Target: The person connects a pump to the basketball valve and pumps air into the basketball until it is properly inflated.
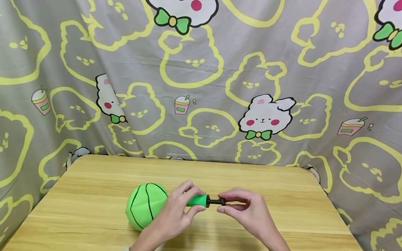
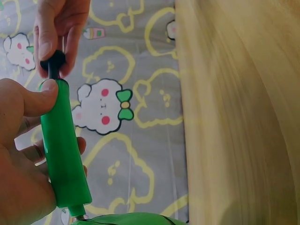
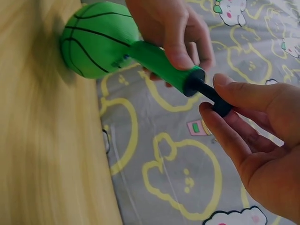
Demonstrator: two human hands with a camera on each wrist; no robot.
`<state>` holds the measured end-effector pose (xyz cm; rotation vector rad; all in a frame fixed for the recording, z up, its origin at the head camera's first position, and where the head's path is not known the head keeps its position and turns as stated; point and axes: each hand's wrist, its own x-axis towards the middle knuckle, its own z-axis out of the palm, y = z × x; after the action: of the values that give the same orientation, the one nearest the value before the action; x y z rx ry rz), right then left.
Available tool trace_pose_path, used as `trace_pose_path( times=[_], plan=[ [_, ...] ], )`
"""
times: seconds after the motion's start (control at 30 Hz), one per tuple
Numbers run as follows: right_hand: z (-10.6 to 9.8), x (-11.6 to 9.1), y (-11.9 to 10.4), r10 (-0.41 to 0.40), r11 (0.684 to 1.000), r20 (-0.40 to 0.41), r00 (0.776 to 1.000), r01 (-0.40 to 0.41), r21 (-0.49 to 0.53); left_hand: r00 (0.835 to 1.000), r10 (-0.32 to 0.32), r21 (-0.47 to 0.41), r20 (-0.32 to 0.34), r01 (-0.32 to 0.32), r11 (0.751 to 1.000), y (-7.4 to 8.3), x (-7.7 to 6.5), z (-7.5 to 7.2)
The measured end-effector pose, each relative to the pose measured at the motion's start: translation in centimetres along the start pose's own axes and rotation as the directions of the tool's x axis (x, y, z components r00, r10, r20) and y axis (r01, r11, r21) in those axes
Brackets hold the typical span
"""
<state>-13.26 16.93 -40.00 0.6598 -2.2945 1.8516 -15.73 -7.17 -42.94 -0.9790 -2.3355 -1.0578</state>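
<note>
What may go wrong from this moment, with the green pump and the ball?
The green ball is round and no fingers grip it, so it might roll. The green pump meets it at a narrow nozzle; a tilt by the left hand could strain or loosen that joint. The right hand pinches the black knob near its fingertips, so that grip might slip.

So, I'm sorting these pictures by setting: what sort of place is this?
Probably a curtained-off corner indoors; the wider room is hidden. A wood-grain table has cartoon-print curtain behind and beside it, and the green ball and hand pump hint at play.
</note>
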Motion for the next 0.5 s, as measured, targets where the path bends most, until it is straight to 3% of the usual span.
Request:
trace_pose_path(
  times=[0.5],
  plan=[
    [-3.3,-0.2,-1.0,0.032,0.999,-0.017,0.999,-0.032,-0.016,0.999,-0.001,-0.018,-0.051,0.000,1.000,-0.8,0.1,-0.9]
  ],
)
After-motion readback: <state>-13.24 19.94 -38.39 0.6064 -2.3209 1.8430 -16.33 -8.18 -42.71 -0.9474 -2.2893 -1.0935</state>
